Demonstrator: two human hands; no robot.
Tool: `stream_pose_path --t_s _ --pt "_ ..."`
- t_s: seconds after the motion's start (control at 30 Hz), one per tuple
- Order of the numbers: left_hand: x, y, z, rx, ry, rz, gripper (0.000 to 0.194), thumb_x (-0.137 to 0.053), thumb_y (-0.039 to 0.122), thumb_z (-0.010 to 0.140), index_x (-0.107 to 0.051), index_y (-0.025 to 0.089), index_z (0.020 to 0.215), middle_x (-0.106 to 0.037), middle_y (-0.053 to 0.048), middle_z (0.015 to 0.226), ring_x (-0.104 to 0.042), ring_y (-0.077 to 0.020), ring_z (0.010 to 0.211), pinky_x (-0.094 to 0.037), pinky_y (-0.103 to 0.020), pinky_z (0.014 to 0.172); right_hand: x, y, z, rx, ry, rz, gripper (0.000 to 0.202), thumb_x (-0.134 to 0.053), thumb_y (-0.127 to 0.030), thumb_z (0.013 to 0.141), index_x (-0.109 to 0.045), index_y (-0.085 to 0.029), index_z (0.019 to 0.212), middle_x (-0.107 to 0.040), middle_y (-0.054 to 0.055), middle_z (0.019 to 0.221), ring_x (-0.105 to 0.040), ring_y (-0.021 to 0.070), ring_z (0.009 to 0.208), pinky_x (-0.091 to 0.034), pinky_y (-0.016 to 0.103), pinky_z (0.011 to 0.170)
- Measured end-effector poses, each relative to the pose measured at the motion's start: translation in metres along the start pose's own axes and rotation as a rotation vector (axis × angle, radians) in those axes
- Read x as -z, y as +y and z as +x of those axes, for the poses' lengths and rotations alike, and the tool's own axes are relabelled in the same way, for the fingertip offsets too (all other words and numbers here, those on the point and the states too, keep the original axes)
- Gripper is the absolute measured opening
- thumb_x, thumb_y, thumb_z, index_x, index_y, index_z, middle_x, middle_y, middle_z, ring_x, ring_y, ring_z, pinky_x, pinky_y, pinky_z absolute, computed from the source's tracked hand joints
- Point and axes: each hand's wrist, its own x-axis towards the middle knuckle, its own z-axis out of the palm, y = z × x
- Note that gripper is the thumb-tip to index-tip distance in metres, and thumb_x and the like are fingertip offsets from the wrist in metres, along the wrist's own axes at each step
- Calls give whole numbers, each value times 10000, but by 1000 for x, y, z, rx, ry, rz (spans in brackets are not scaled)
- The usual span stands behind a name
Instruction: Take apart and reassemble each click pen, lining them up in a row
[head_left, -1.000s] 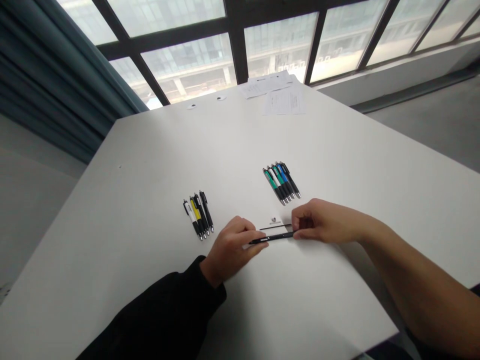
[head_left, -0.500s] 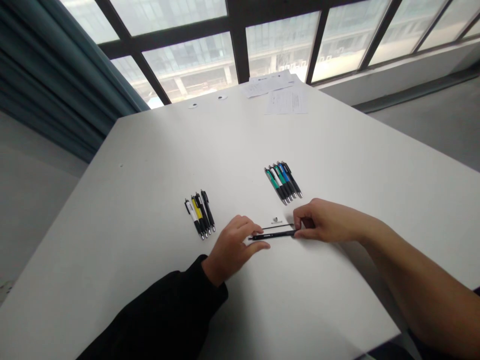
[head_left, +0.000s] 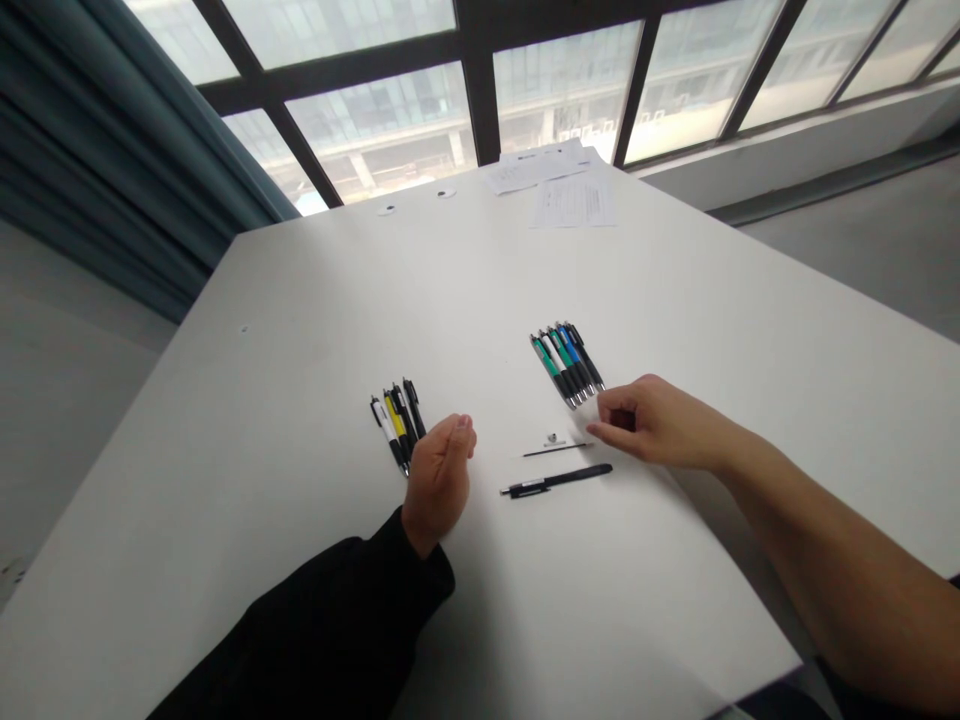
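Observation:
A black pen lies on the white table, touched by neither hand. Just beyond it are a thin dark refill and small loose parts. My left hand is closed with nothing visible in it, beside a row of several pens, whose lower ends it partly hides. My right hand hovers near the refill's right end, fingers curled and thumb apart from them, holding nothing. Farther back, a second row of several pens has green, white, blue and black barrels.
Printed papers lie at the far edge of the white table, below the windows. Two small round white items are near that edge. A blue-grey curtain hangs at the left.
Both hands have let go of the black pen, which now lies on the table slightly nearer. My left hand has moved left and closed; my right hand has lifted slightly away.

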Motion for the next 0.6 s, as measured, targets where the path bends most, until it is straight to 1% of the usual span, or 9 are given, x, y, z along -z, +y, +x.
stream_pose_path --t_s 0.27,0.4,0.47,0.53,0.6 --pt "-1 0 -2 32 17 -57 425 -346 365 1039 -338 227 638 -319 43 602 -302 -131 552 -273 -298 549 3 1 0 -25 38 -38 286 -602 -285 858 -480 -192 616 -494 -33 527 -386 95 483 -272 263 514" --pt "-1 -2 -2 23 30 -81 426 -338 367 1046 -330 230 642 -304 45 604 -298 -133 551 -273 -298 543 4 3 -1 -48 107 -34 337 -603 -272 848 -421 -197 575 -423 -48 498 -342 93 484 -265 265 518" --pt "-1 -2 -2 -1 26 -53 430 -323 363 1054 -339 228 646 -317 43 602 -318 -134 552 -285 -296 545 4 4 -1 -53 129 -28 356 -599 -281 861 -417 -196 568 -416 -49 494 -340 93 486 -270 263 521" --pt "0 -1 -3 -59 0 25 430 -321 354 1060 -358 223 653 -352 37 614 -355 -135 563 -307 -293 558 3 3 0 -35 101 -12 306 -610 -292 872 -503 -186 606 -478 -38 518 -387 97 493 -294 259 530" --pt "0 2 -4 -176 -76 146 412 -354 340 1060 -403 210 672 -418 21 653 -415 -139 604 -346 -289 595 1 2 2 6 23 4 183 -639 -300 875 -641 -174 743 -584 -13 597 -470 110 529 -337 255 556"
